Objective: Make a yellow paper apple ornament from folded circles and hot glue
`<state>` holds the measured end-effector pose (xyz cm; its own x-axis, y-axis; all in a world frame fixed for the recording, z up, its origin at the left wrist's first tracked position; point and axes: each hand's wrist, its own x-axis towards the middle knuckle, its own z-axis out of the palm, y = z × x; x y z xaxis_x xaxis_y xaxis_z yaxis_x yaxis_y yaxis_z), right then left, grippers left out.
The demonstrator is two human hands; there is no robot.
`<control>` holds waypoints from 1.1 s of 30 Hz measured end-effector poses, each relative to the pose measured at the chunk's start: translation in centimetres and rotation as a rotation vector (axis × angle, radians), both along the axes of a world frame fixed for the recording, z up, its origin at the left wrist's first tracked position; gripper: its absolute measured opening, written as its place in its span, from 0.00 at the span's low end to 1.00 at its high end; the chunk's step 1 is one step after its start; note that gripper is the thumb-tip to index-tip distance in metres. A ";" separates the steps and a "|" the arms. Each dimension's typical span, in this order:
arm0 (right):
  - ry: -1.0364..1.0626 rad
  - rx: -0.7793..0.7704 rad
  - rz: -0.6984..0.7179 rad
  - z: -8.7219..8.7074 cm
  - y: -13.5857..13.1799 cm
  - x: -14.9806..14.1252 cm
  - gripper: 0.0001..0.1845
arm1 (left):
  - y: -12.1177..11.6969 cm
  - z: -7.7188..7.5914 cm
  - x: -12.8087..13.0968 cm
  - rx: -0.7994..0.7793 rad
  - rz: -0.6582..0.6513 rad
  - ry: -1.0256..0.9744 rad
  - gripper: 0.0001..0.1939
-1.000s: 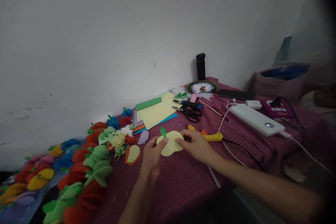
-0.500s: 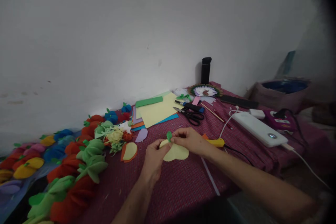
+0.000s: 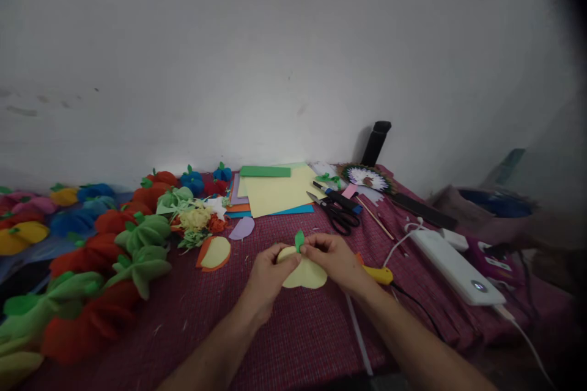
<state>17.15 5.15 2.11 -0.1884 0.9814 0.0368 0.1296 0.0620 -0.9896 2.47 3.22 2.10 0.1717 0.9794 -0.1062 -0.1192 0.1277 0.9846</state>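
Between my hands is a pale yellow felt-like piece (image 3: 306, 277) with rounded lobes along its lower edge. A small green leaf-shaped piece (image 3: 299, 240) stands up at its top edge. My left hand (image 3: 269, 274) grips the yellow piece at its left side, thumb laid over the front. My right hand (image 3: 338, 261) is closed at the upper right, its thumb and fingers pinching at the base of the green leaf and the yellow piece's edge. Behind the right wrist lies a yellow-handled tool (image 3: 378, 274) with a black cord, partly hidden by the forearm.
Finished felt-like pumpkins (image 3: 142, 232) in several colours crowd the left side. Cut orange and yellow pieces (image 3: 215, 253) and a lilac piece (image 3: 242, 228) lie nearby. Behind are coloured sheets (image 3: 275, 192), black scissors (image 3: 342, 217) and a cutter (image 3: 339, 197). A white power bank (image 3: 458, 269) sits right.
The head view has turned slightly, so the pumpkins sit further left and the bottle leans in the picture. Both hands keep hold of the yellow piece and its leaf, which now stands more upright.
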 end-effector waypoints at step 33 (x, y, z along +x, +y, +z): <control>-0.076 0.030 0.002 0.0 -0.3 -0.2 0.10 | 0.2 -0.8 0.4 0.005 0.045 -0.010 0.10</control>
